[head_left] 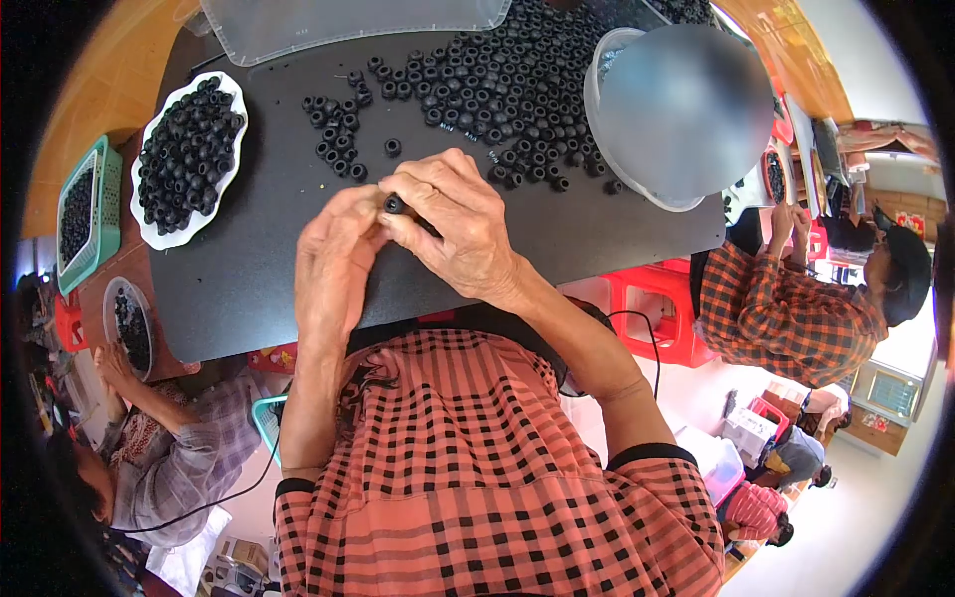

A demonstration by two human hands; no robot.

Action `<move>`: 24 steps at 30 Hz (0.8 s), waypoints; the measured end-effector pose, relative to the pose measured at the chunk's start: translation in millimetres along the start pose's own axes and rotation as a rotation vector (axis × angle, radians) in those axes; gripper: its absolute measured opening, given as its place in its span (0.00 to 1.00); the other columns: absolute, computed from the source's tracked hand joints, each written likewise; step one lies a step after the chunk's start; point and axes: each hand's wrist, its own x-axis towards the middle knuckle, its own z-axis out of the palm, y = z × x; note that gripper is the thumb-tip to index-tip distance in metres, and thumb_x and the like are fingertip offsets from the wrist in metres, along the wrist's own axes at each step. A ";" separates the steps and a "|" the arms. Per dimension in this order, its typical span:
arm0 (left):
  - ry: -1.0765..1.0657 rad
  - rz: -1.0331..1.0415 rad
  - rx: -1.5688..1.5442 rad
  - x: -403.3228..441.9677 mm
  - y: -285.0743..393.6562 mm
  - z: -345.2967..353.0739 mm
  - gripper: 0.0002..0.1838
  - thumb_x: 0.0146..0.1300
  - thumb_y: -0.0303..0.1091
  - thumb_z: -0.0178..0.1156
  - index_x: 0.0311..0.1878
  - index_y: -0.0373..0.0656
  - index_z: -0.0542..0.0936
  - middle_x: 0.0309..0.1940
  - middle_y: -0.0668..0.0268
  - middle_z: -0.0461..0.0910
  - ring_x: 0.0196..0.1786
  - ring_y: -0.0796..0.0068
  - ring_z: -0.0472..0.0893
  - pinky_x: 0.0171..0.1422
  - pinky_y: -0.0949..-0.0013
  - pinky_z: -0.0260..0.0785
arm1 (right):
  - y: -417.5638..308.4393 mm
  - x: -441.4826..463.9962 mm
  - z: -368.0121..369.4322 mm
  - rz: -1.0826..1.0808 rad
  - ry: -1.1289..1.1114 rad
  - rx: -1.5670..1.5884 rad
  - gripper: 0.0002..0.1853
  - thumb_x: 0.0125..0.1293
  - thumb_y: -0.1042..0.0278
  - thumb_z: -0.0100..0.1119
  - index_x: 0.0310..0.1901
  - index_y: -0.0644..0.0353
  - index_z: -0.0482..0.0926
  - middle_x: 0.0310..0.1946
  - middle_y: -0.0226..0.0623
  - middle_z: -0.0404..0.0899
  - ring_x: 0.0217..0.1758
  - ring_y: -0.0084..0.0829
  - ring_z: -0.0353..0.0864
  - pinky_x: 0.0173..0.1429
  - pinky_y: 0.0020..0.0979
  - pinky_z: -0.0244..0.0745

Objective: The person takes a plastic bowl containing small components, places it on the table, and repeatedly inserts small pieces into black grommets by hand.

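Observation:
Above the near part of the dark table, my two hands meet at the fingertips. Between the thumb and fingers of my right hand is a small black hollow part, round with a hole at its end. My left hand is closed beside it, fingertips pressed together; what they pinch is hidden. Just beyond my fingers lies a single black ring-shaped piece. A large spread of similar black pieces covers the far middle and right of the table.
A white scalloped plate heaped with black pieces stands at the left, and a clear tub with blurred contents at the right. A clear plastic tray lies at the far edge. Seated people work on both sides. A red stool stands right.

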 end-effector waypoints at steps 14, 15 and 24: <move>0.008 0.174 0.253 -3.1 3.0 -12.0 0.15 0.70 0.36 0.52 0.50 0.33 0.75 0.38 0.58 0.80 0.46 0.68 0.78 0.59 0.63 0.68 | -7.3 3.7 -11.0 0.053 -0.003 0.167 0.11 0.54 0.77 0.66 0.40 0.64 0.78 0.31 0.38 0.79 0.35 0.36 0.79 0.42 0.35 0.72; -0.046 0.182 0.288 -3.0 3.8 -11.2 0.15 0.70 0.36 0.52 0.50 0.34 0.74 0.37 0.58 0.80 0.46 0.67 0.78 0.59 0.63 0.68 | -1.6 2.9 -16.0 0.035 0.017 0.149 0.11 0.55 0.77 0.66 0.40 0.65 0.78 0.31 0.39 0.78 0.35 0.36 0.79 0.41 0.34 0.72; 0.007 0.204 0.349 -3.2 2.2 -1.9 0.11 0.70 0.34 0.52 0.47 0.36 0.75 0.32 0.58 0.80 0.46 0.66 0.79 0.60 0.62 0.69 | 103.3 98.0 -165.0 0.122 0.147 -0.311 0.10 0.61 0.69 0.61 0.41 0.65 0.80 0.31 0.46 0.80 0.30 0.36 0.80 0.37 0.33 0.74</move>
